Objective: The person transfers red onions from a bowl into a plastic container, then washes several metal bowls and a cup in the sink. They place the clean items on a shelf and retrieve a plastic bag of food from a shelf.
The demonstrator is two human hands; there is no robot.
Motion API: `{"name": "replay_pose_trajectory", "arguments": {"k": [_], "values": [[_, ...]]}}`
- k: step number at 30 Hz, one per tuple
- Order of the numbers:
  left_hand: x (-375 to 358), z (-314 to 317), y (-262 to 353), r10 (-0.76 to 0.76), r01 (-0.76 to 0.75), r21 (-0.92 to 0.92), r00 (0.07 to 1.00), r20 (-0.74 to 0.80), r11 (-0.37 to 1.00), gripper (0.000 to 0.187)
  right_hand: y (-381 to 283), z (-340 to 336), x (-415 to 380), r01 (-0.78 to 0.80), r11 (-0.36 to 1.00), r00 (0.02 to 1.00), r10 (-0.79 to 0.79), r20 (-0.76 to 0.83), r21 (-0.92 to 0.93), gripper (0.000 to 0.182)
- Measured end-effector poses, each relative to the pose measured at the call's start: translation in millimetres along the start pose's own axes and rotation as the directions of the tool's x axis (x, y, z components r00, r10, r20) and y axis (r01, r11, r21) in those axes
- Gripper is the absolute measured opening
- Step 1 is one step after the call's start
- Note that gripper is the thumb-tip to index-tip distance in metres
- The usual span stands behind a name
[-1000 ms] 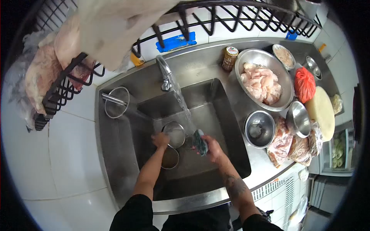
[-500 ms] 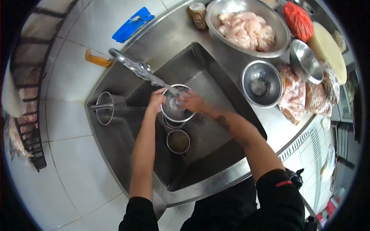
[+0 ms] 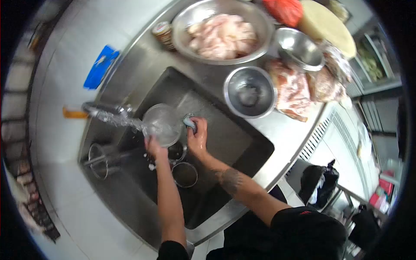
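My left hand grips the lower rim of a metal bowl, which is tilted under the faucet. Water streams into it. To the right of the bowl, my right hand is closed on a small grey-blue cloth or scrubber, apart from the bowl. Below the left hand in the sink, a round container stands beside another dark one, partly hidden by the bowl and hand.
A large bowl of pale meat stands on the counter, with a jar beside it. An empty-looking bowl, stacked bowls, wrapped meat and a red bag lie rightward. A metal pitcher is at the sink's left.
The view has shifted, with the counter items now further left. My right hand has come out of the bowl with the grey-blue item, and the bowl is tilted and emptying or filling, blurred.
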State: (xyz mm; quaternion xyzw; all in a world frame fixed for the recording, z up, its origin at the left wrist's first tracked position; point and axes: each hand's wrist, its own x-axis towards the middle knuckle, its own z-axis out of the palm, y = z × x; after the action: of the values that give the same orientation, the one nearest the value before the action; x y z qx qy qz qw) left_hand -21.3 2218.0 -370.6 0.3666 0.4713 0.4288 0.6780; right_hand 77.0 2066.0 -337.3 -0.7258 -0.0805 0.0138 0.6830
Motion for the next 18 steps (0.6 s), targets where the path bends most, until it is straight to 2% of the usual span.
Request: {"name": "replay_pose_trajectory", "arguments": {"k": [1, 3, 4, 5, 6, 7, 8, 9, 11, 12, 14, 15, 16, 18], "values": [[-16, 12, 6, -0.044, 0.042, -0.069, 0.999, -0.030, 0.997, 0.039, -5, -3, 1, -0.077, 0.996, 0.996, 0.079, -0.031, 0.037, 0.032], [-65, 58, 5, -0.110, 0.121, 0.038, 0.968, -0.227, 0.992, 0.037, -14, 9, -4, -0.226, 0.964, 0.970, 0.236, -0.062, 0.138, 0.039], [-81, 68, 3, -0.119, 0.157, 0.089, 0.935, -0.335, 0.983, 0.037, -14, 14, -4, -0.173, 0.983, 0.985, 0.173, 0.009, 0.062, 0.043], [-17, -4, -86, -0.165, 0.165, -0.008, 0.986, -0.003, 0.986, 0.040, -15, 16, -2, -0.114, 0.993, 0.989, 0.115, 0.089, -0.009, 0.048], [-20, -6, -91, -0.308, 0.308, -0.101, 0.951, 0.016, 0.946, 0.041, -15, 15, 12, -0.156, 0.971, 0.930, 0.205, 0.304, -0.179, 0.047], [-24, -3, -96, -0.443, 0.444, -0.189, 0.895, 0.050, 0.876, 0.043, -17, 12, 36, -0.155, 0.924, 0.816, 0.319, 0.481, -0.351, 0.047], [-25, -11, -83, -0.433, 0.439, -0.092, 0.898, 0.083, 0.894, 0.044, -18, 7, 54, -0.115, 0.851, 0.660, 0.451, 0.601, -0.512, 0.047], [-20, -22, -58, -0.427, 0.429, 0.006, 0.897, 0.117, 0.903, 0.046, -17, 4, 61, -0.003, 0.849, 0.659, 0.400, 0.637, -0.529, 0.046], [-7, -28, -26, -0.431, 0.424, 0.085, 0.898, 0.095, 0.902, 0.050, -19, 1, 72, 0.221, 0.810, 0.630, 0.306, 0.713, -0.543, 0.046], [-1, -27, -36, -0.440, 0.437, 0.051, 0.895, 0.069, 0.898, 0.048, -30, 0, 70, 0.076, 0.828, 0.556, 0.427, 0.713, -0.555, 0.049], [9, -31, -47, -0.447, 0.447, -0.011, 0.895, 0.000, 0.895, 0.044, 0, 24, 28, -0.032, 0.912, 0.791, 0.273, 0.547, -0.409, 0.052], [6, -22, -45, -0.473, 0.474, -0.006, 0.881, 0.021, 0.881, 0.043, 9, 37, 12, -0.055, 0.949, 0.881, 0.193, 0.432, -0.311, 0.054], [-8, -7, -44, -0.501, 0.501, -0.003, 0.865, 0.039, 0.865, 0.042, -3, 35, 5, -0.056, 0.924, 0.842, 0.247, 0.479, -0.378, 0.062], [-41, 17, -7, -0.469, 0.456, 0.197, 0.883, 0.024, 0.868, 0.037, -3, 29, 20, -0.240, 0.958, 0.770, 0.285, 0.571, -0.154, 0.065]]}}
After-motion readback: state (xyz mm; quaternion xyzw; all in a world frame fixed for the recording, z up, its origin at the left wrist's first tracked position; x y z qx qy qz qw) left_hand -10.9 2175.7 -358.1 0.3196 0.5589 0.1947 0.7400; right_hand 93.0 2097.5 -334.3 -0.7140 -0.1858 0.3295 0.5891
